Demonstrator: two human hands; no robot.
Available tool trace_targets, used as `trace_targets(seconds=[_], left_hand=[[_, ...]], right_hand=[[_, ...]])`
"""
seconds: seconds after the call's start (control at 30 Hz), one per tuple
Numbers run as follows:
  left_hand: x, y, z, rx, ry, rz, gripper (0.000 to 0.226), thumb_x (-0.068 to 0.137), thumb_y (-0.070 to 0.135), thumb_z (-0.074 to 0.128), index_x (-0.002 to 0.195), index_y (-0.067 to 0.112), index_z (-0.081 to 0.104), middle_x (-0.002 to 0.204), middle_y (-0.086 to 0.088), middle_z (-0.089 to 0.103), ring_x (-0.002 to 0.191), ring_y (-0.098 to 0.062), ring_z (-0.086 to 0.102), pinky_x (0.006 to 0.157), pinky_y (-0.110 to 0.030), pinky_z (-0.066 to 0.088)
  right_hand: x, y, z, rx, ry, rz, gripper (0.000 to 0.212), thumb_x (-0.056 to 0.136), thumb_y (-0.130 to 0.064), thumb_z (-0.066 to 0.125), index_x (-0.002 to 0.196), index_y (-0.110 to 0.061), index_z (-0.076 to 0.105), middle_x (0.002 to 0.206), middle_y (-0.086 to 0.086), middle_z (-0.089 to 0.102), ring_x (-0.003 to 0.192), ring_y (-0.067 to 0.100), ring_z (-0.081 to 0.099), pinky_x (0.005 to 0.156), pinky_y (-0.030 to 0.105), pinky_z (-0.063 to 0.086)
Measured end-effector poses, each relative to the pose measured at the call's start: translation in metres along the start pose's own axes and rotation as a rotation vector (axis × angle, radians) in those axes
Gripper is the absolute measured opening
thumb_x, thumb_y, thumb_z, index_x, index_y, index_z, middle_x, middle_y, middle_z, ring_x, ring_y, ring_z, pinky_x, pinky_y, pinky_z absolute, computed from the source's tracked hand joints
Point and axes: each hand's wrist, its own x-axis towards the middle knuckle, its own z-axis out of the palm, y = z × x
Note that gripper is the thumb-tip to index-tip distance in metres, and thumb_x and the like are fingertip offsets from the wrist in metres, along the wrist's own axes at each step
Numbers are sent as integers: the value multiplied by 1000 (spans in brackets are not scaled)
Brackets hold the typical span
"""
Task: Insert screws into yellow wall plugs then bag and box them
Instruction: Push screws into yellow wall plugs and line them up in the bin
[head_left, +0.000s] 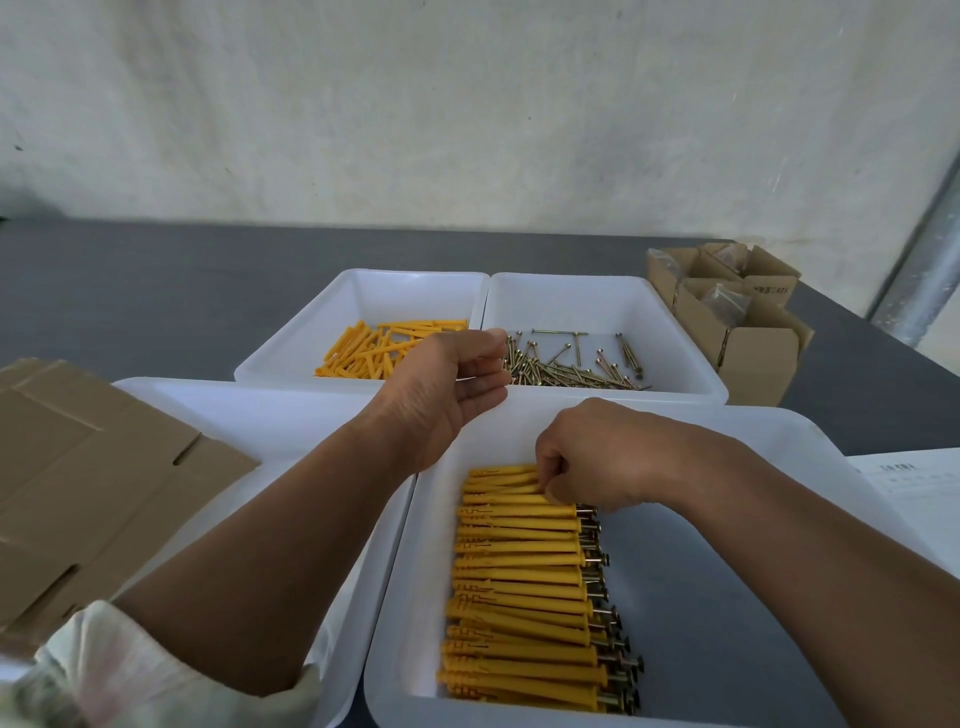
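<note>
A long row of yellow wall plugs with screws in them (519, 597) lies in the near right white tray (779, 421). My right hand (597, 457) is at the far end of that row, its curled fingers pinching one of the assembled plugs there. My left hand (447, 384) hovers above the trays' meeting edges with fingers loosely curled, and I see nothing in it. Loose yellow plugs (384, 348) lie in the far left tray (363, 280). Loose screws (566, 364) lie in the far right tray (649, 291).
A white tray (260, 415) sits near left under my left forearm. Flat cardboard box blanks (78, 467) lie at the left. Open cardboard boxes with plastic bags (753, 338) stand at the far right. A printed sheet (924, 483) lies right; a metal post (924, 270) stands beyond the table.
</note>
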Motion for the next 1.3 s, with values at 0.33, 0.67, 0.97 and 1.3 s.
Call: trace_targets(seconds=[0.33, 0.67, 0.97, 1.3], left_hand=[[0, 0, -1, -6, -7, -8, 11, 89, 15, 66, 90, 5, 68, 93, -12, 64, 97, -28, 68, 85, -36, 59], [0, 1, 1, -30, 17, -29, 8, 88, 10, 67, 88, 2, 69, 88, -11, 65, 90, -26, 68, 79, -33, 60], [2, 3, 5, 6, 83, -49, 6, 89, 5, 65, 92, 1, 67, 90, -12, 65, 88, -24, 68, 79, -34, 60], [45, 41, -40, 200, 426, 45, 6, 89, 6, 62, 86, 7, 67, 83, -8, 62, 77, -20, 60, 85, -35, 57]], right_hand=[[17, 28, -8, 204, 722, 39, 17, 93, -30, 57, 82, -26, 70, 76, -12, 53, 69, 5, 50, 59, 21, 36], [52, 61, 1, 198, 426, 408, 49, 97, -55, 30, 79, -19, 59, 83, -2, 59, 76, 17, 54, 61, 29, 35], [67, 56, -10, 187, 142, 510, 62, 94, -50, 25, 147, -21, 39, 153, 8, 38, 136, 30, 39, 106, 43, 32], [69, 61, -9, 248, 102, 440, 55, 93, -50, 26, 135, -25, 51, 144, 6, 47, 127, 27, 44, 108, 46, 35]])
